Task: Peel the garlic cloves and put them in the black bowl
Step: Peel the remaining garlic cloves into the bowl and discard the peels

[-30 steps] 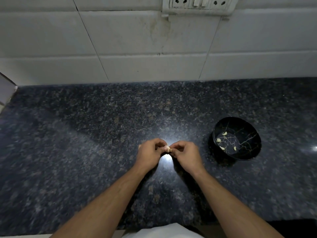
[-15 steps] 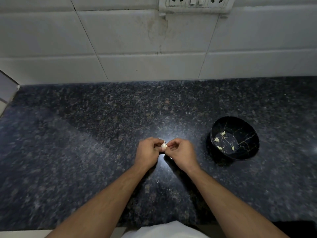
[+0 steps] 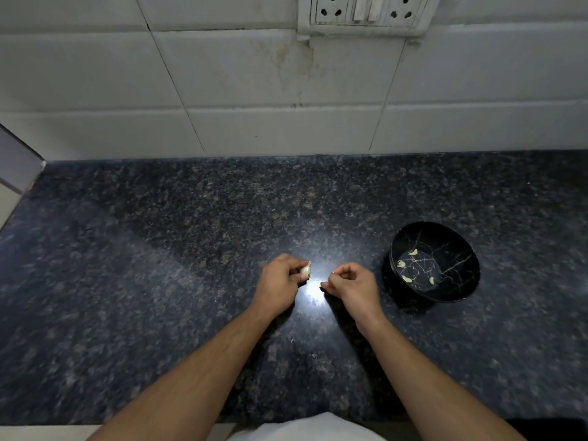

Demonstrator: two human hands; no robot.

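Observation:
My left hand [image 3: 280, 286] holds a pale garlic clove [image 3: 305, 270] between its curled fingers and thumb, just above the dark granite counter. A short gap to the right, my right hand [image 3: 353, 286] has its fingers curled and its thumb and forefinger pinched together on what looks like a tiny scrap of skin. The black bowl [image 3: 463, 283] with gold vein lines stands on the counter to the right of my right hand, and several peeled cloves [image 3: 413, 252] lie in its bottom.
The speckled granite counter [image 3: 159, 281] runs to a white tiled wall [image 3: 254, 90] at the back. A socket and switch plate [image 3: 366, 14] sits on the wall up top. A bright light glare [image 3: 313, 291] lies on the counter between my hands.
My hands were together on the clove; now they have parted. The clove stays in my left hand, and my right hand has pulled a little to the right.

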